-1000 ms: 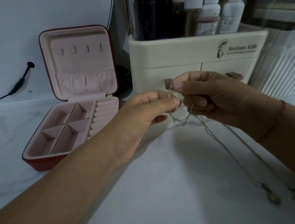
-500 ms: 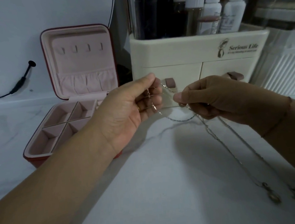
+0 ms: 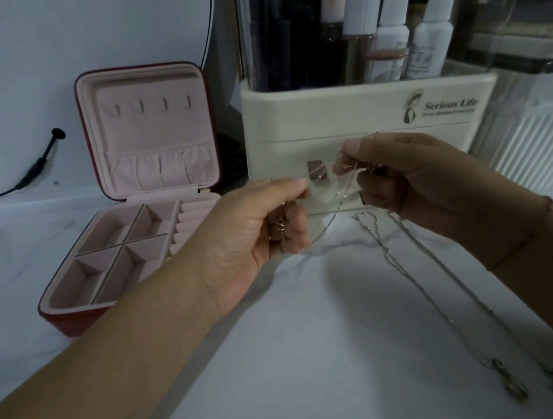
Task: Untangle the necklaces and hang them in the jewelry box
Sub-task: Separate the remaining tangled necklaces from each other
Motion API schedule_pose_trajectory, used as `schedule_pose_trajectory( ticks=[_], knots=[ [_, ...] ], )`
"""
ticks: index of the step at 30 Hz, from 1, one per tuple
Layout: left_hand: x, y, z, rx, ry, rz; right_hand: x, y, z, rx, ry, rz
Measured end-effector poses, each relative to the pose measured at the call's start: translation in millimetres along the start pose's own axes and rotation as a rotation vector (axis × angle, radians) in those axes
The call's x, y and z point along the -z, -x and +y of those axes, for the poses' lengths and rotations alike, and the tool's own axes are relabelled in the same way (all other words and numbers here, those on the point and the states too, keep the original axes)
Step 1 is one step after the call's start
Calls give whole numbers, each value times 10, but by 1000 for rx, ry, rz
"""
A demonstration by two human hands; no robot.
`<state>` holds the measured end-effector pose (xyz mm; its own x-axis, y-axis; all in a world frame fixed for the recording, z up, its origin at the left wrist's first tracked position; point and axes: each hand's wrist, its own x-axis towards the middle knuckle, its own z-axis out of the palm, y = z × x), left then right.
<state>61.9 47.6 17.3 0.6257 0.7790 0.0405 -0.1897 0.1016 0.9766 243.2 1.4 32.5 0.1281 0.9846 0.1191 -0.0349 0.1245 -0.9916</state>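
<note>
My left hand point(image 3: 260, 231) and right hand point(image 3: 413, 180) each pinch the thin metal chains point(image 3: 424, 292), lifted between them, right of the open box point(image 3: 74, 322). The slack trails near-right across the table point(image 3: 287, 380) to two small pendants point(image 3: 516, 392). I judge the chains light, limp, slick and quick to kink, so I'd grip gently, close to where they cross.

One wide-angle head-worn view looks forward and down across the tabletop point(image 3: 319, 359) toward its far edge, close above the left hand point(image 3: 263, 224) and right hand point(image 3: 420, 186).
</note>
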Motion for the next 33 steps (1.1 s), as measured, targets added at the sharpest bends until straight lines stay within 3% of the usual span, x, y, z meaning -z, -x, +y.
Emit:
schedule_pose_trajectory(
  ticks=[8,20,28,33],
  knots=[
    [21,21,25,37,12,3,38,-14,-47,-37,-227,-14],
    [42,8,11,22,-17,160,14,10,-67,44,-170,-76],
    [33,13,-46,42,-139,126,-23,30,-27,111,-90,-248],
    [-19,67,-21,-50,-225,46,-85,43,19,90,-44,-286]
  ],
)
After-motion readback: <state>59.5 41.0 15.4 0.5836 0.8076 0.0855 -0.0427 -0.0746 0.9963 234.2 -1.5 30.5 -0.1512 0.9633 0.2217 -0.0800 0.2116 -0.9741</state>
